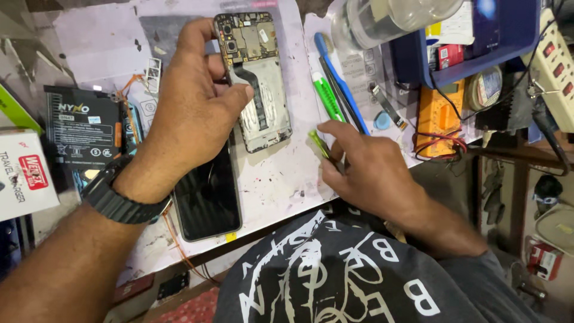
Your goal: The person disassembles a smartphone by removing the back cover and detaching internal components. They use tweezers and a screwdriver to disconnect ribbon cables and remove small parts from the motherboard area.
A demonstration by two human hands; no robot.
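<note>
An opened phone body [258, 84] lies face down on a stained pale work mat [281, 173], with its circuit board and a dark flex cable exposed. My left hand [191, 113] grips its left edge, thumb pressing on the flex cable. My right hand [365, 164] rests on the mat to the right and pinches a thin green-handled tool [318, 143], its tip pointing toward the phone. A detached black screen panel [207, 197] lies below my left hand, partly under it.
A black phone battery [81, 131] and a white box [24, 173] sit at the left. A green tool [326, 96], a blue tool [335, 72], a flex strip [388, 107], a yellow multimeter [439, 110], a blue tray [472, 42] and a power strip [556, 66] crowd the right.
</note>
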